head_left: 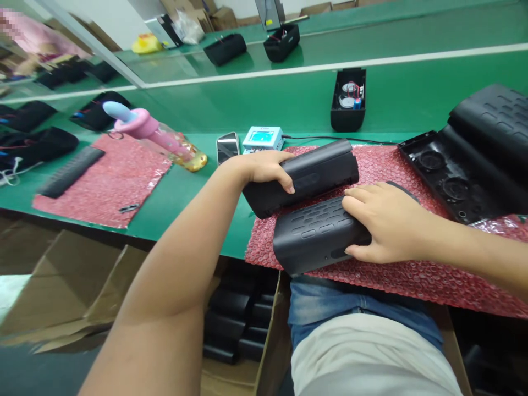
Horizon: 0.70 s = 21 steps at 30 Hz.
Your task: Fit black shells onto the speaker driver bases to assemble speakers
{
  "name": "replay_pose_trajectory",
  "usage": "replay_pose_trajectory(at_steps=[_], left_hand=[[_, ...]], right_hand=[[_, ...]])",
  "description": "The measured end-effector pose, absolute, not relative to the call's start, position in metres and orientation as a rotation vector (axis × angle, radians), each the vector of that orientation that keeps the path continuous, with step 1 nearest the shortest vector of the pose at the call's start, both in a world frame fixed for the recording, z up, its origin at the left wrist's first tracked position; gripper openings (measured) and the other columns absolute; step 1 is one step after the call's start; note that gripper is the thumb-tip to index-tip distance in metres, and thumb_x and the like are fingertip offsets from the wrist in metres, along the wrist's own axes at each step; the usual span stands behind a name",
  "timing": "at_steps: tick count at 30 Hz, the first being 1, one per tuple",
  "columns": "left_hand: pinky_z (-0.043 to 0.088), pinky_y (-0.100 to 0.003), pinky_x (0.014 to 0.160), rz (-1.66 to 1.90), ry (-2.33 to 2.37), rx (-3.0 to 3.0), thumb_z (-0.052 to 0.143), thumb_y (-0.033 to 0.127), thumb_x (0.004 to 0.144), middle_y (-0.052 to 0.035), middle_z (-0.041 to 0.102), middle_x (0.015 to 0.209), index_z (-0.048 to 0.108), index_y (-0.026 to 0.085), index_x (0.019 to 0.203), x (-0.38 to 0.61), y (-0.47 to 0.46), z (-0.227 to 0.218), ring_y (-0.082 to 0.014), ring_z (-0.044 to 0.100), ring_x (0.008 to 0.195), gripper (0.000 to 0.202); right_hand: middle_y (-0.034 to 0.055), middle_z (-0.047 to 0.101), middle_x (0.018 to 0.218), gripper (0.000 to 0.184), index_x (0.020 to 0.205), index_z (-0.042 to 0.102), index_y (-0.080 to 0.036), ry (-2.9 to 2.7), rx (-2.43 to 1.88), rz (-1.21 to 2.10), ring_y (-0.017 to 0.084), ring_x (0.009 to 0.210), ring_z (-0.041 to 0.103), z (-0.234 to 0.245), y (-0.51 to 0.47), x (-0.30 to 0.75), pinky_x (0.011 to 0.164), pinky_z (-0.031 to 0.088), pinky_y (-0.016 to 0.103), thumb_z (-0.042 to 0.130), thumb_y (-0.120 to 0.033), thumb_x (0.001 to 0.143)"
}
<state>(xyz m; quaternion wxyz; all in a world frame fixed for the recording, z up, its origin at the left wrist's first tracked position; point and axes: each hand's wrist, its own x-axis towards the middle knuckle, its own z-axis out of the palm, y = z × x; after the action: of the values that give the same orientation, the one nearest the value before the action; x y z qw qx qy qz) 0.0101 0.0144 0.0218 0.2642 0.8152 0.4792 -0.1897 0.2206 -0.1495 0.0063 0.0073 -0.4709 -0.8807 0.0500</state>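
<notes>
Over the pink bubble wrap in the head view, there's two black casings, one per hand. Left hand clasps the far casing, thumb on its near face, fingers mostly hidden so can't tell how tight. Right hand straddles the near casing, fingers over the textured top, thumb down the side, probably to steady it. Wrap's likely there to prevent scratches. The meter box sits just behind, screen up, presumably so it's readable.

A pale top meets faded blue denim jeans.
</notes>
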Motion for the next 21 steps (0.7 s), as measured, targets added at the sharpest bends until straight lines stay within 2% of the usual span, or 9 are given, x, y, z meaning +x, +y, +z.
replay_pose_trajectory(at_steps=[3, 5, 7, 11, 13, 21], left_hand=[[0.046, -0.034, 0.088, -0.497, 1.286, 2.198, 0.065, 0.048, 0.055, -0.0028, 0.057, 0.13, 0.045, 0.03, 0.134, 0.008, 0.015, 0.021, -0.0298, 0.055, 0.112, 0.083], [0.046, -0.036, 0.09, -0.481, 1.261, 2.201, 0.065, 0.048, 0.055, -0.0034, 0.057, 0.13, 0.046, 0.03, 0.134, 0.007, 0.015, 0.021, -0.0302, 0.055, 0.112, 0.082], [0.045, -0.037, 0.091, -0.473, 1.24, 2.205, 0.065, 0.048, 0.055, -0.0043, 0.056, 0.131, 0.047, 0.029, 0.133, 0.006, 0.016, 0.022, -0.0309, 0.054, 0.113, 0.082], [0.045, -0.036, 0.091, -0.456, 1.224, 2.201, 0.066, 0.047, 0.055, -0.0049, 0.056, 0.132, 0.048, 0.028, 0.132, 0.006, 0.016, 0.023, -0.0303, 0.055, 0.112, 0.081], [0.046, -0.035, 0.089, -0.459, 1.214, 2.188, 0.066, 0.047, 0.055, -0.0046, 0.057, 0.13, 0.047, 0.028, 0.132, 0.005, 0.017, 0.022, -0.0296, 0.056, 0.11, 0.081], [0.045, -0.037, 0.089, -0.492, 1.21, 2.179, 0.065, 0.047, 0.056, -0.0033, 0.057, 0.13, 0.046, 0.031, 0.133, 0.004, 0.023, 0.02, -0.0303, 0.055, 0.11, 0.081]], right_hand=[[0.0149, 0.063, 0.102, 0.053, 0.106, 0.058, -0.013, -2.752, -1.515, 0.177, 0.033, 0.095, 0.059, 0.008, -0.15, 0.216, 0.084, 0.042, 0.047, 0.062, -0.051, 0.07], [0.0194, 0.06, 0.112, 0.068, 0.126, 0.051, -0.012, -2.744, -1.566, 0.165, 0.037, 0.105, 0.056, 0.009, -0.152, 0.211, 0.089, 0.039, 0.053, 0.062, -0.051, 0.071], [0.0236, 0.056, 0.122, 0.076, 0.136, 0.044, -0.014, -2.735, -1.621, 0.184, 0.041, 0.115, 0.051, 0.01, -0.155, 0.205, 0.091, 0.038, 0.056, 0.062, -0.049, 0.071], [0.0253, 0.048, 0.134, 0.073, 0.133, 0.049, -0.009, -2.716, -1.57, 0.278, 0.039, 0.124, 0.045, 0.009, -0.156, 0.198, 0.098, 0.037, 0.053, 0.065, -0.043, 0.07], [0.0235, 0.049, 0.134, 0.073, 0.132, 0.05, -0.008, -2.69, -1.523, 0.294, 0.037, 0.123, 0.047, 0.008, -0.154, 0.199, 0.1, 0.037, 0.051, 0.065, -0.043, 0.069], [0.0176, 0.058, 0.124, 0.057, 0.116, 0.061, -0.013, -2.613, -1.529, 0.374, 0.033, 0.111, 0.056, 0.008, -0.143, 0.199, 0.09, 0.043, 0.046, 0.066, -0.04, 0.065]])
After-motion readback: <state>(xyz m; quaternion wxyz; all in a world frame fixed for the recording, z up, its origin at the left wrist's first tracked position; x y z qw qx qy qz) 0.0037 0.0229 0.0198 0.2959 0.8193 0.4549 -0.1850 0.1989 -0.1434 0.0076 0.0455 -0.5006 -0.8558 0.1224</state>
